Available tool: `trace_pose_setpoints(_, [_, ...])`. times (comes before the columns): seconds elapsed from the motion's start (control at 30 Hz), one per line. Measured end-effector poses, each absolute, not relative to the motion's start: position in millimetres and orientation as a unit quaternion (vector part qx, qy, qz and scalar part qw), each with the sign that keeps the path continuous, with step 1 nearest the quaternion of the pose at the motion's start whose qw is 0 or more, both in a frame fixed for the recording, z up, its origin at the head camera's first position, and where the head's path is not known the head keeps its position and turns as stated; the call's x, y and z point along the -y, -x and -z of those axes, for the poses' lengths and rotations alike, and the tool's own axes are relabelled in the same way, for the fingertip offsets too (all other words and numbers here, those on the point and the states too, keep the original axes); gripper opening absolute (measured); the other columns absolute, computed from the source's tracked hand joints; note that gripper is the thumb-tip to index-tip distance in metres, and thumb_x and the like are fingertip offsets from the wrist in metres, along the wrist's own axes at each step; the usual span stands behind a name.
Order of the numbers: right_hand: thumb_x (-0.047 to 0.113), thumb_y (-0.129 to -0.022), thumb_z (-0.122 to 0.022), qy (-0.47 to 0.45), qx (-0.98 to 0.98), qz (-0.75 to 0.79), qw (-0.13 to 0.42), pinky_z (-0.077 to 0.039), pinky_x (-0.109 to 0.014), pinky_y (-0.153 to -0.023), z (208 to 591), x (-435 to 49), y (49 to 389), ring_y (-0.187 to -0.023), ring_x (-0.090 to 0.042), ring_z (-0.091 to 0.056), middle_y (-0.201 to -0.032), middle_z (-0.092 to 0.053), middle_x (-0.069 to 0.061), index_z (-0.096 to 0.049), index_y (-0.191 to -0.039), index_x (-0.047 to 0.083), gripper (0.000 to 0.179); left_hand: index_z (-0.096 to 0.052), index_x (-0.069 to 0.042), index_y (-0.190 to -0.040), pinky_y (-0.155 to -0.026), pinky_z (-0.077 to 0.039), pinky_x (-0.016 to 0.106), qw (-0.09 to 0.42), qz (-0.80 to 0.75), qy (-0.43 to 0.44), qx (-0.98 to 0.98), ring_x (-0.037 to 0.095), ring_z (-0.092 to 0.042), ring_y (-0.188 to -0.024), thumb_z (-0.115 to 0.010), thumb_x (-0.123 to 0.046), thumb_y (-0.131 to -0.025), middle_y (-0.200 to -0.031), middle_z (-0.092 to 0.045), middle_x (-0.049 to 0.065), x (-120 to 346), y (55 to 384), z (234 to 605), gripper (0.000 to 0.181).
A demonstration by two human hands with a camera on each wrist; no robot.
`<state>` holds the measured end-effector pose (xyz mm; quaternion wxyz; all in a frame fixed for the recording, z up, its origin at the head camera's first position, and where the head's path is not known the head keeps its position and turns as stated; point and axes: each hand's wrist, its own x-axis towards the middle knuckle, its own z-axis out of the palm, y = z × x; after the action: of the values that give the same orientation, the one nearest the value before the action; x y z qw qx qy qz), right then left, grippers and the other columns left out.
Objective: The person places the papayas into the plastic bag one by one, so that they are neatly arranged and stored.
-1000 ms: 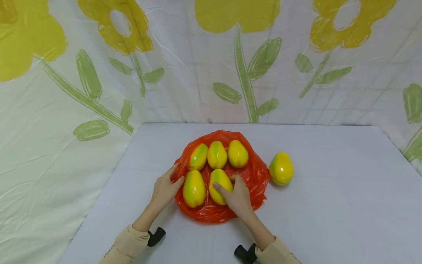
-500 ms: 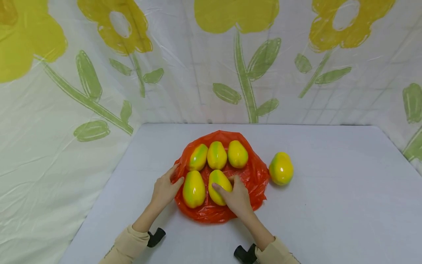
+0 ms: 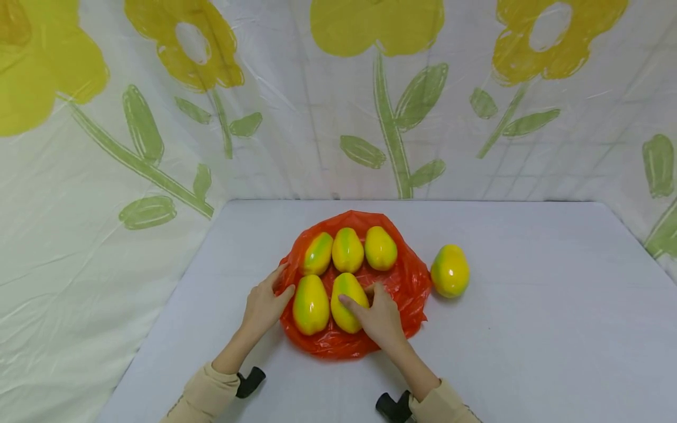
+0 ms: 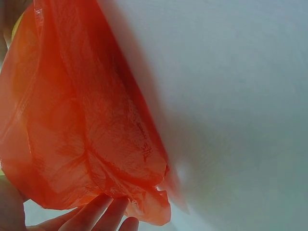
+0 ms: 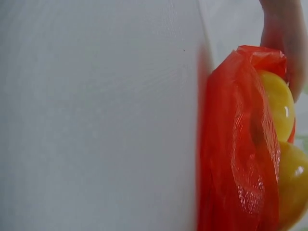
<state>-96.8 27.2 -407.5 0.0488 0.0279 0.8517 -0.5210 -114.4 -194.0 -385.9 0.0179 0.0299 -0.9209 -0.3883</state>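
A red plastic bag [image 3: 399, 294] is spread open on the table, its sides pushed down around several glossy yellow-green papayas. Three papayas form the back row, with the middle back papaya [image 3: 347, 251] between the other two. In front lie the front left papaya [image 3: 311, 305] and the front right papaya [image 3: 346, 308]. My right hand [image 3: 385, 317] holds that front right papaya, thumb on top and fingers at its right side. My left hand [image 3: 266, 299] grips the bag's left edge; in the left wrist view its fingers [image 4: 91, 214] lie against the red plastic [image 4: 96, 120].
One more papaya [image 3: 450, 271] lies on the white table [image 3: 529, 329] just right of the bag. Behind the table hangs a white sheet [image 3: 296, 153] printed with yellow flowers. Black wrist mounts [image 3: 250, 382] show at both cuffs.
The front right papaya has shifted slightly left, toward the front left one, with my right hand on it. My left hand stays at the bag's edge.
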Motion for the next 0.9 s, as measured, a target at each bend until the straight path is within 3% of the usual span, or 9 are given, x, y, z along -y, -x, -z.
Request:
trace_pose_setpoints(0.1, [0.054, -0.083, -0.069, -0.024, -0.858, 0.510, 0.050, -0.052, -0.041, -0.079, 404, -30, 96, -0.093, -0.025, -0.054, -0.105, -0.060, -0.012, -0.054, -0.115, 0.001, 0.063, -0.047, -0.001, -0.142, -0.051, -0.047, 0.026, 0.020, 0.390, -0.028, 0.920, 0.017, -0.047, -0.052, -0.059, -0.014, -0.093, -0.111, -0.065, 0.027, 194, 115, 386, 0.053])
trace_pose_setpoints(0.23, [0.055, -0.084, -0.067, -0.021, -0.858, 0.511, 0.049, -0.050, -0.048, -0.090, 398, -37, 97, -0.110, -0.032, -0.055, -0.122, -0.060, -0.015, -0.053, -0.126, 0.001, 0.070, -0.047, -0.001, -0.142, -0.054, -0.051, 0.027, 0.020, 0.390, -0.027, 0.920, 0.019, -0.052, -0.060, -0.059, -0.014, -0.093, -0.124, -0.060, 0.028, 195, 115, 386, 0.053])
trace_pose_setpoints(0.33, [0.052, -0.085, -0.067, -0.013, -0.850, 0.525, 0.043, -0.046, -0.053, -0.096, 392, -45, 98, -0.124, -0.033, -0.049, -0.134, -0.055, -0.015, -0.050, -0.135, 0.005, 0.071, -0.047, -0.001, -0.142, -0.057, -0.053, 0.027, 0.022, 0.388, -0.027, 0.921, 0.020, -0.055, -0.066, -0.060, -0.014, -0.093, -0.124, -0.060, 0.028, 195, 115, 387, 0.053])
trace_pose_setpoints(0.47, [0.045, -0.086, -0.069, 0.013, -0.837, 0.546, 0.021, -0.041, -0.056, -0.100, 380, -60, 99, -0.129, -0.034, -0.044, -0.141, -0.050, -0.013, -0.046, -0.141, 0.008, 0.070, -0.047, -0.001, -0.142, -0.055, -0.051, 0.026, 0.025, 0.387, -0.025, 0.921, 0.020, -0.053, -0.062, -0.060, -0.014, -0.093, -0.122, -0.060, 0.028, 195, 115, 387, 0.052])
trace_pose_setpoints(0.73, [0.030, -0.090, -0.069, 0.025, -0.817, 0.576, -0.020, -0.035, -0.051, -0.106, 355, -105, 111, -0.139, -0.038, -0.032, -0.154, -0.032, -0.015, -0.034, -0.150, 0.007, 0.073, -0.047, -0.001, -0.142, -0.059, -0.055, 0.030, 0.026, 0.386, -0.023, 0.922, 0.020, -0.055, -0.064, -0.060, -0.014, -0.093, -0.123, -0.060, 0.029, 195, 115, 388, 0.052])
trace_pose_setpoints(0.9, [0.038, -0.090, -0.067, -0.007, -0.858, 0.512, -0.027, -0.029, -0.060, -0.107, 351, -139, 119, -0.141, -0.042, -0.025, -0.157, -0.024, -0.020, -0.023, -0.155, 0.009, 0.083, -0.047, 0.000, -0.142, -0.058, -0.054, 0.029, 0.028, 0.386, -0.020, 0.922, 0.019, -0.053, -0.061, -0.060, -0.013, -0.093, -0.120, -0.062, 0.029, 195, 115, 389, 0.052])
